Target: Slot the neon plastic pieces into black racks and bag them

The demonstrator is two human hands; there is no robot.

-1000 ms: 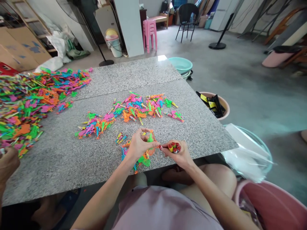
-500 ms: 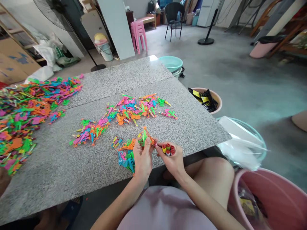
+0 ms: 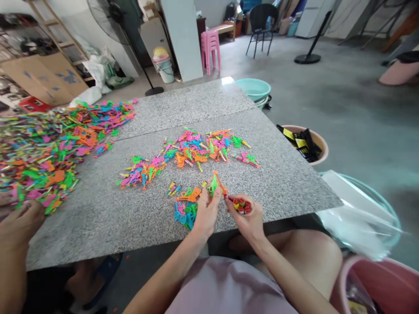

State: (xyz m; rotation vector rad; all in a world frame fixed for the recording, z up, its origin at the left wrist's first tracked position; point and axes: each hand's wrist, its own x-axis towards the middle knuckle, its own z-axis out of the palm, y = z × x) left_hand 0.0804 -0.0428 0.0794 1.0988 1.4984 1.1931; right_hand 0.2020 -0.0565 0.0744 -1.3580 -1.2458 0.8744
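Observation:
My left hand (image 3: 206, 218) is closed on small flat plastic toy pieces (image 3: 214, 184), one green and one orange, held upright above the table. Facing it, my right hand (image 3: 251, 221) has its fingers curled round a bundle of short tubes (image 3: 242, 206) with red ends, several in number. The right thumb and fingertip meet at the lower end of the orange piece, at a tiny part I cannot make out clearly. Beside my left hand lies a small pile of blue, green, orange and pink pieces (image 3: 185, 213), with a few short coloured tubes (image 3: 173, 189) behind it.
Across the speckled table (image 3: 108, 218) lies a scattered heap of toys with tubes attached (image 3: 193, 150). A far larger heap (image 3: 65, 148) covers the left side, where another person's hand (image 3: 24, 216) touches it. Basins (image 3: 253, 87) and a pink tub (image 3: 347, 279) stand at the right.
The view has swung left, so everything sits farther right. The other person's hand has come into view at the big heap. My hands keep much the same grip, close together.

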